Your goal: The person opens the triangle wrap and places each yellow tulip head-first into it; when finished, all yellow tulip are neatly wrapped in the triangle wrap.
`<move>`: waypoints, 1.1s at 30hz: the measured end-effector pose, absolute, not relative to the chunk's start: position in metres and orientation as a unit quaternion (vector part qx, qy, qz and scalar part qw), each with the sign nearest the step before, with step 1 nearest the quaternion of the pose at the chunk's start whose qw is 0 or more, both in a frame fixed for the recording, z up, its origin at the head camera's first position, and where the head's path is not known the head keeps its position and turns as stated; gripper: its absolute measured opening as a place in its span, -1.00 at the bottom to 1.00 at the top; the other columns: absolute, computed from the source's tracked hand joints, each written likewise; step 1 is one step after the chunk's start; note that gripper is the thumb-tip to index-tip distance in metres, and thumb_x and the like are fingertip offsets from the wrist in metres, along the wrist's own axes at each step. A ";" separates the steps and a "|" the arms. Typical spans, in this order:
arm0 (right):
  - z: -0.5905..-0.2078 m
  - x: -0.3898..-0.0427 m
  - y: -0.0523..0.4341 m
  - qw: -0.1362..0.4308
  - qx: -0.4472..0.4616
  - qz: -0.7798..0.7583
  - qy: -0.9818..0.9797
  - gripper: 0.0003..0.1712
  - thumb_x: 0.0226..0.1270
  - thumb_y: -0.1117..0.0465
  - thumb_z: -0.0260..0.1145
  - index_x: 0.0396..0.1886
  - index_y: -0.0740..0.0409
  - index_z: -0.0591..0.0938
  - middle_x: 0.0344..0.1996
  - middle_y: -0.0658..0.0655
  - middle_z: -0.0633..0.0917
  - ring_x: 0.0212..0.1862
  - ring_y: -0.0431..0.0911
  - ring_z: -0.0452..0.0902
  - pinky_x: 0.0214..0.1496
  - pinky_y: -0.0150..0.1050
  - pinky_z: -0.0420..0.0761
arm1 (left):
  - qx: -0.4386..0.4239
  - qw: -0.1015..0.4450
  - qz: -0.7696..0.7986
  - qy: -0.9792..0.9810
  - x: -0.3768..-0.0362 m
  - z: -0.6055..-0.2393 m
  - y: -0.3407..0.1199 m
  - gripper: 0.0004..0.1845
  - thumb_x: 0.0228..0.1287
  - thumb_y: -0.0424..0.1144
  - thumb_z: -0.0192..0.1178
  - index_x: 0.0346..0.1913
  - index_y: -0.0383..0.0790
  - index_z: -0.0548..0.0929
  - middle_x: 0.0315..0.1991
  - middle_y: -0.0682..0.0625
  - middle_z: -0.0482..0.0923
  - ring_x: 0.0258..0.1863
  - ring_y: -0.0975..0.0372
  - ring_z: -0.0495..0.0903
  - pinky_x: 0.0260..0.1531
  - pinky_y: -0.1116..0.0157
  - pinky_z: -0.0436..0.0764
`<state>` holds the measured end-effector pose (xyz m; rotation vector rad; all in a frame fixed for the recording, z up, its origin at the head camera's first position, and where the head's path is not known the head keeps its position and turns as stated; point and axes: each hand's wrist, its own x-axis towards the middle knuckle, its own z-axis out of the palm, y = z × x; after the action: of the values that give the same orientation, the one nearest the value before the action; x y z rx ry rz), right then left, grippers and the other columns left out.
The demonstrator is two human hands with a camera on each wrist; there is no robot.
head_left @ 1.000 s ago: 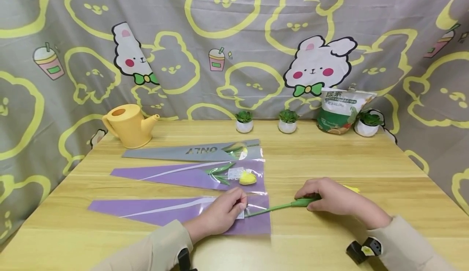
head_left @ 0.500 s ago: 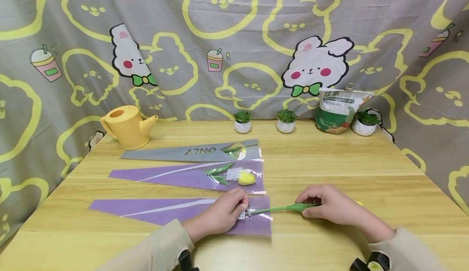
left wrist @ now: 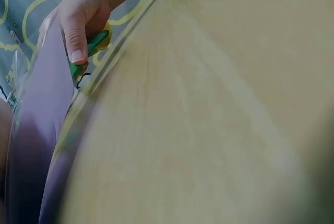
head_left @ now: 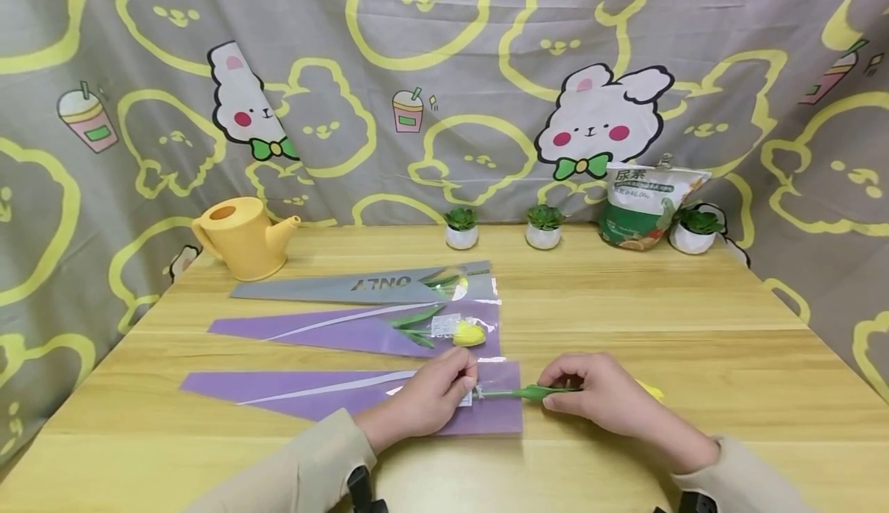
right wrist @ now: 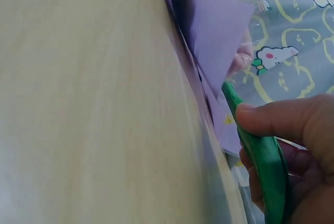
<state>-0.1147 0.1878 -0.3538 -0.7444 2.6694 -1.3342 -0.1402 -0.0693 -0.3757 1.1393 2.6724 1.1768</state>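
Note:
A purple flower sleeve [head_left: 333, 399] with a clear film front and white band lies nearest the person. My left hand [head_left: 434, 393] pinches its film near the open end, beside a small white label. From the right, my right hand [head_left: 597, 393] grips a yellow tulip [head_left: 531, 393] by its green leaves, stem pointing left. The stem reaches into the sleeve's mouth, and the leaves are right at its edge. The yellow bloom sticks out behind the right hand. In the right wrist view, thumb and fingers close round the green leaves [right wrist: 266, 166]; the sleeve's mouth [right wrist: 222, 31] stands raised.
Farther back lie a purple sleeve [head_left: 299, 333] with a yellow tulip [head_left: 469, 334] inside and a grey sleeve [head_left: 305, 289] marked ONLY. A yellow watering can [head_left: 250, 243], small potted plants [head_left: 544, 234] and a green-white bag [head_left: 635, 216] line the table's back, before a patterned curtain.
The right hand has moved left with the tulip, bringing the leaves up to the sleeve's mouth. The left hand keeps its pinch; the sleeve has shifted slightly right.

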 end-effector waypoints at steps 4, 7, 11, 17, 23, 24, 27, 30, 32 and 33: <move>-0.357 -0.116 0.181 0.031 -0.250 -0.439 0.862 -0.90 0.02 0.25 0.42 -0.43 0.06 0.66 -0.47 -0.07 0.63 -0.43 -0.33 0.43 -0.39 -0.39 0.48 | 0.368 0.004 0.380 0.849 -0.141 -0.375 -0.068 -0.81 0.29 -0.39 0.05 -0.44 -0.14 0.32 -0.44 0.13 0.25 -0.38 0.32 0.32 -0.32 0.42 0.35; -0.359 -0.117 0.175 0.030 -0.259 -0.439 0.860 -0.90 0.02 0.27 0.42 -0.43 0.06 0.66 -0.46 -0.07 0.63 -0.41 -0.34 0.43 -0.37 -0.39 0.49 | 0.366 0.009 0.386 0.847 -0.140 -0.375 -0.067 -0.82 0.29 -0.39 0.05 -0.44 -0.14 0.33 -0.44 0.13 0.25 -0.38 0.32 0.33 -0.31 0.42 0.35; -0.360 -0.118 0.169 0.017 -0.273 -0.438 0.856 -0.89 0.01 0.28 0.43 -0.44 0.06 0.66 -0.43 -0.07 0.64 -0.39 -0.35 0.44 -0.35 -0.39 0.50 | 0.366 0.011 0.391 0.845 -0.140 -0.375 -0.066 -0.83 0.29 -0.38 0.05 -0.43 -0.14 0.34 -0.45 0.13 0.25 -0.39 0.32 0.33 -0.32 0.42 0.35; -0.360 -0.118 0.162 0.014 -0.276 -0.440 0.854 -0.91 0.02 0.25 0.43 -0.44 0.08 0.67 -0.43 -0.03 0.66 -0.37 -0.35 0.44 -0.33 -0.39 0.50 | 0.362 0.016 0.396 0.844 -0.139 -0.377 -0.064 -0.86 0.31 -0.36 0.04 -0.41 -0.13 0.37 -0.43 0.14 0.28 -0.39 0.33 0.34 -0.32 0.43 0.36; -0.361 -0.119 0.155 0.016 -0.250 -0.436 0.864 -0.93 0.03 0.24 0.42 -0.45 0.05 0.68 -0.45 -0.08 0.66 -0.38 -0.34 0.45 -0.32 -0.40 0.50 | 0.351 0.017 0.406 0.844 -0.139 -0.379 -0.063 -0.86 0.32 -0.36 0.03 -0.40 -0.13 0.37 -0.43 0.13 0.29 -0.37 0.33 0.35 -0.30 0.41 0.38; -0.362 -0.119 0.154 0.013 -0.248 -0.436 0.865 -0.94 0.04 0.24 0.42 -0.45 0.06 0.68 -0.46 -0.09 0.66 -0.39 -0.34 0.46 -0.32 -0.39 0.51 | 0.349 0.017 0.409 0.843 -0.139 -0.380 -0.063 -0.86 0.32 -0.36 0.03 -0.40 -0.13 0.37 -0.43 0.13 0.30 -0.37 0.33 0.35 -0.30 0.40 0.38; -0.362 -0.119 0.152 0.004 -0.247 -0.440 0.864 -0.96 0.06 0.25 0.41 -0.46 0.09 0.68 -0.48 -0.08 0.66 -0.40 -0.34 0.47 -0.33 -0.39 0.52 | 0.345 0.016 0.415 0.842 -0.140 -0.381 -0.062 -0.86 0.31 -0.37 0.03 -0.40 -0.13 0.37 -0.43 0.13 0.29 -0.38 0.33 0.35 -0.30 0.41 0.38; -0.362 -0.119 0.148 -0.005 -0.252 -0.446 0.859 -0.97 0.07 0.28 0.40 -0.48 0.09 0.68 -0.47 -0.05 0.68 -0.40 -0.35 0.47 -0.33 -0.40 0.53 | 0.343 0.013 0.419 0.841 -0.140 -0.383 -0.062 -0.85 0.30 -0.39 0.04 -0.41 -0.14 0.37 -0.44 0.14 0.29 -0.39 0.34 0.34 -0.31 0.41 0.38; -0.361 -0.118 0.145 -0.007 -0.254 -0.453 0.855 -0.96 0.07 0.30 0.39 -0.48 0.08 0.69 -0.47 -0.04 0.68 -0.41 -0.36 0.47 -0.35 -0.40 0.53 | 0.346 0.012 0.422 0.838 -0.141 -0.384 -0.062 -0.85 0.29 -0.40 0.04 -0.41 -0.14 0.37 -0.45 0.14 0.28 -0.39 0.34 0.33 -0.31 0.42 0.38; -0.361 -0.118 0.143 -0.007 -0.255 -0.457 0.852 -0.95 0.07 0.32 0.38 -0.48 0.08 0.69 -0.47 -0.05 0.68 -0.41 -0.36 0.47 -0.35 -0.40 0.54 | 0.347 0.012 0.423 0.837 -0.141 -0.384 -0.061 -0.85 0.29 -0.40 0.04 -0.41 -0.14 0.37 -0.45 0.14 0.28 -0.40 0.34 0.33 -0.32 0.42 0.37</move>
<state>-0.1183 0.1433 -0.3614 -0.8039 2.6892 -1.4409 -0.1411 -0.0614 -0.3837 1.0829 2.6097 1.3184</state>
